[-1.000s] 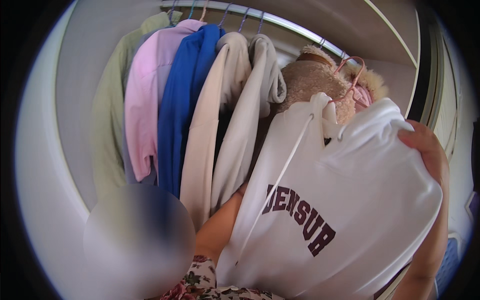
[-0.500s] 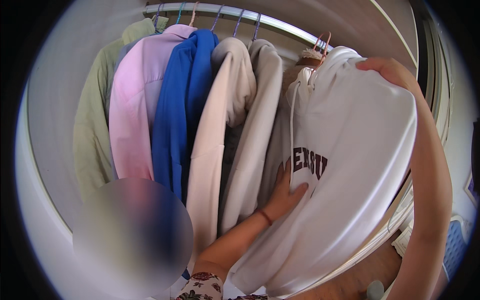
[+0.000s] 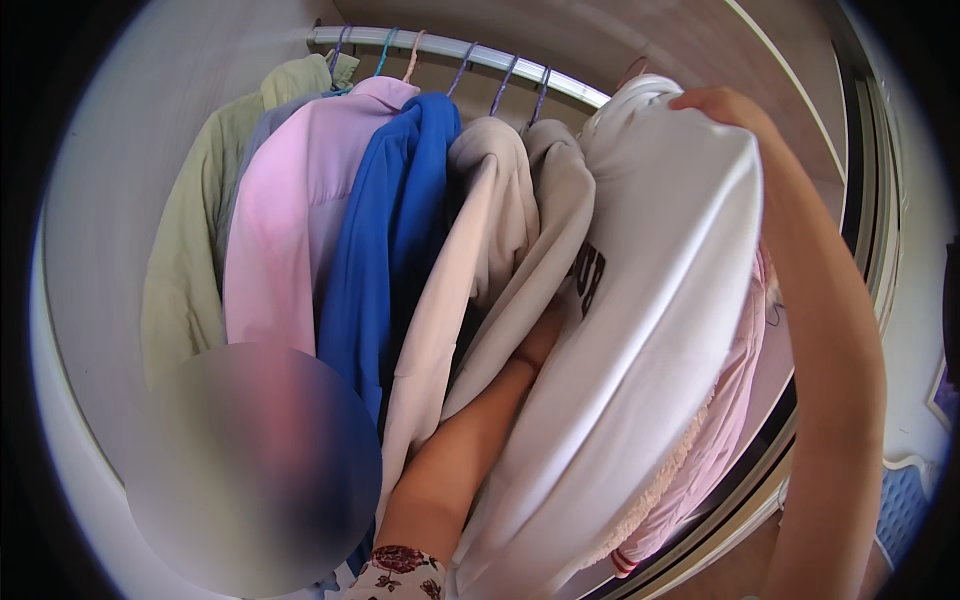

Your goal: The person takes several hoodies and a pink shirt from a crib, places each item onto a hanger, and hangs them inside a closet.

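White hoodie (image 3: 650,330) held up at the closet rail (image 3: 470,50), your two hands on it.

Floral cuff (image 3: 400,575) at six o'clock is nearest you; from it your left hand (image 3: 540,340) runs up between the hoodie and the beige jacket (image 3: 470,250), pressed against the hoodie's front, fingers hidden in cloth so you cannot tell whether they are closed. Your right hand (image 3: 715,100) at one o'clock is clamped over the hoodie's top near the rail. Behind it at four o'clock hangs a pink fleece garment (image 3: 720,440). Farther off, toward eleven o'clock, hang the blue jacket (image 3: 390,240), pink shirt (image 3: 280,230) and pale green shirt (image 3: 190,260).
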The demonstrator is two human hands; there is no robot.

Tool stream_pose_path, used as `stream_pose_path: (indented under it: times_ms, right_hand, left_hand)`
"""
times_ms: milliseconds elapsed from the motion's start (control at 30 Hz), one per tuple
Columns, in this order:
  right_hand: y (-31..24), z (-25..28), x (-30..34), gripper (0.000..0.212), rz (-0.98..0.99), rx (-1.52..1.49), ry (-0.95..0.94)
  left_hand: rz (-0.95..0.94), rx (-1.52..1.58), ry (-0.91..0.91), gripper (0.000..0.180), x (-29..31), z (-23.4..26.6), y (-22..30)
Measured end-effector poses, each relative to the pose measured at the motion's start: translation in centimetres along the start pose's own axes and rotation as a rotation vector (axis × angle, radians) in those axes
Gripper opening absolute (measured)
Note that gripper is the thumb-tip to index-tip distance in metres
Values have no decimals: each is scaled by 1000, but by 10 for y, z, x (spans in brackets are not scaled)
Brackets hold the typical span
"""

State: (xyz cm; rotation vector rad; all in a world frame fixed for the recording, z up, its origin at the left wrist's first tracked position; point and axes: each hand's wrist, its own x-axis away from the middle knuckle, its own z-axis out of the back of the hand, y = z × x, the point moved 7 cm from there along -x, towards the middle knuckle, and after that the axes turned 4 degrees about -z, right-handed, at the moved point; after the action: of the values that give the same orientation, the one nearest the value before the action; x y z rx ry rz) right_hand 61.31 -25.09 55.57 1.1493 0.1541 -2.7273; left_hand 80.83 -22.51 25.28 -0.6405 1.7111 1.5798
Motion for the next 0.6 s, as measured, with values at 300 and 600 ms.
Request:
stream_pose_path:
  times_ms: [300, 600]
  right_hand:
    - [1, -29, -9, 26, -117, -36, 126]
    - [27, -35, -11, 35, 28, -17, 126]
  left_hand:
    - [54, -91, 73, 39, -23, 45, -24]
    - [63, -130, 110, 44, -41, 54, -18]
